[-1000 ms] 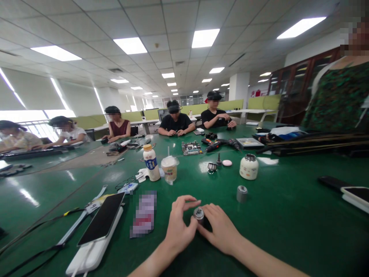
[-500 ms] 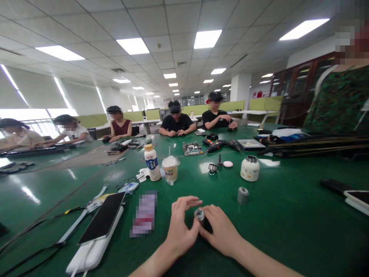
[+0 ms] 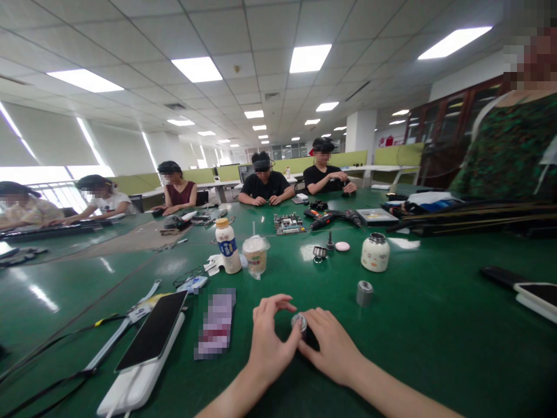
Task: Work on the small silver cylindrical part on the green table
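Through the head camera I have the short, grey metallic cylinder point(image 3: 299, 321) standing on the glossy green tabletop point(image 3: 435, 325), between my two hands and near the front. My right hand point(image 3: 331, 343) is curled around its right side, fingers against the wall and thumb low by the base, so I read that as a hold, though the palm side is hidden from me. My left hand point(image 3: 270, 342) is partly open: the thumb presses at the cylinder's top edge, while the index finger arches above and behind, clear of the metal. A second grey metallic cylinder point(image 3: 364, 294) stands upright beyond my right hand, well apart from it. Farther back I see a squat cream-coloured jar point(image 3: 375, 255) with a metal neck, a pale pink oval disc point(image 3: 342, 247) and a dark, ringed metal piece point(image 3: 319, 253). Beyond my left hand are a lidded clear plastic cup point(image 3: 256, 259) with a straw and, just beside it, a cream bottle point(image 3: 228, 249) with a blue label. At left, a black-screened phone point(image 3: 153, 331) lies on a white rounded slab point(image 3: 145, 380).
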A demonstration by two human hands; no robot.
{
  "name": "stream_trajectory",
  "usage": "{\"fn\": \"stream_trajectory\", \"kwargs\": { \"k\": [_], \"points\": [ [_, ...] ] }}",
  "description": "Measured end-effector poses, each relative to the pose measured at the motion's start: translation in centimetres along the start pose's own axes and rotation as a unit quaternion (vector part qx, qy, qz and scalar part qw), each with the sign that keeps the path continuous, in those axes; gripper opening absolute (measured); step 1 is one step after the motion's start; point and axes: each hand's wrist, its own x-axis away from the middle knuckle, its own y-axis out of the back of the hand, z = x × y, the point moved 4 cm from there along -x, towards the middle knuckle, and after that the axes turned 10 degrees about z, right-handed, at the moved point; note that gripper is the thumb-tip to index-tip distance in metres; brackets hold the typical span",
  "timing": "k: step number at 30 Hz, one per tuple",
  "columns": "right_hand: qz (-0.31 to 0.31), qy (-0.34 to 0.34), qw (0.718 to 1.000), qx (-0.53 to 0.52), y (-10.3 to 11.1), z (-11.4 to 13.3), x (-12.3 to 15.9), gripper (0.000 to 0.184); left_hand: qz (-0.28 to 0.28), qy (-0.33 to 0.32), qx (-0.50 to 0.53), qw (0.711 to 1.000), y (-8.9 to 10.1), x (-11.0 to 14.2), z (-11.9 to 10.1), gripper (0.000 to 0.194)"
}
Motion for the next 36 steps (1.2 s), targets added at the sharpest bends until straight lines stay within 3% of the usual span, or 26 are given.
{"fn": "stream_trajectory", "kwargs": {
  "k": [4, 8, 14, 20, 24, 30, 36],
  "points": [
    [0.001, -0.004, 1.0, -0.002, -0.1, -0.1, 0.0, 0.022, 0.009, 0.014, -0.01, 1.0, -0.2, -0.1, 0.2, 0.036],
    [0.003, 0.001, 1.0, -0.005, -0.2, 0.0, 0.1, 0.022, 0.032, -0.003, 0.026, 0.999, -0.4, 0.1, 0.1, 0.048],
    [0.003, -0.002, 1.0, -0.006, -0.1, -0.1, 0.1, 0.021, -0.007, 0.019, -0.002, 1.0, -0.3, 0.0, 0.3, 0.04],
    [0.004, 0.001, 1.0, -0.005, -0.1, -0.1, 0.0, 0.022, 0.024, -0.005, 0.019, 1.0, -0.3, 0.1, -0.2, 0.046],
    [0.006, -0.005, 1.0, -0.004, 0.0, 0.1, 0.1, 0.021, 0.004, 0.015, 0.008, 1.0, -0.3, 0.0, 0.1, 0.045],
    [-0.001, -0.004, 1.0, -0.003, 0.1, 0.0, 0.0, 0.021, -0.002, 0.021, 0.016, 1.0, -0.4, -0.2, 0.5, 0.038],
    [-0.004, -0.006, 1.0, -0.002, 0.3, 0.1, 0.0, 0.024, -0.06, 0.049, -0.008, 0.997, 0.7, -0.8, 2.3, 0.02]
  ]
}}
